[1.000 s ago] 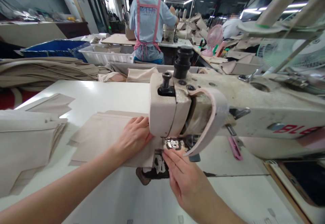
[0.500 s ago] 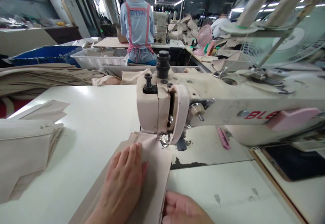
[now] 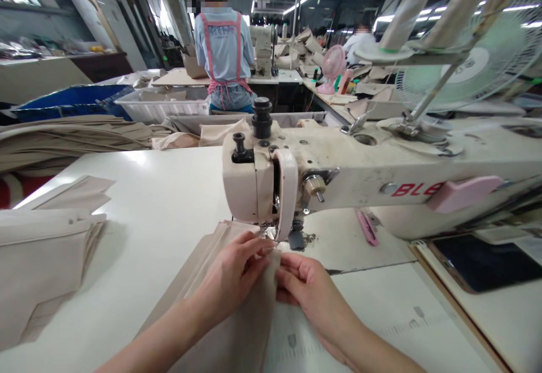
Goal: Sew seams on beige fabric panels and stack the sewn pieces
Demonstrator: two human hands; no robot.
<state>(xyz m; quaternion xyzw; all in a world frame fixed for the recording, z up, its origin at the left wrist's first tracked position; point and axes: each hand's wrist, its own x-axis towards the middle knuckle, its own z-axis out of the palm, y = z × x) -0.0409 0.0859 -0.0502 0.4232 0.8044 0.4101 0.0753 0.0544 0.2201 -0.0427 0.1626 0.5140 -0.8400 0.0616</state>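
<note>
A long piece of beige fabric [image 3: 254, 316] runs over the white table, its far end at the needle area of the sewing machine [image 3: 245, 187]. My left hand [image 3: 232, 268] is bent over the fabric just in front of the presser foot [image 3: 271, 232], thumb and fingertips closed on it. On the right edge, my right hand [image 3: 302, 280] pinches the same fabric between thumb and fingers. Both hands are close together. The needle itself is hidden by the machine head and my left fingers.
Stacked beige pieces [image 3: 42, 266] lie at the left of the table. A pink thread snipper [image 3: 366, 227] rests on the machine bed, and a phone [image 3: 486, 260] lies at right. Thread cones [image 3: 409, 14] stand behind the machine. A person in a pink apron [image 3: 224, 51] sits ahead.
My left hand has gone from lying flat on the fabric to pinching it nearer the presser foot. My right hand has moved up along the fabric's right edge. The view has shifted slightly.
</note>
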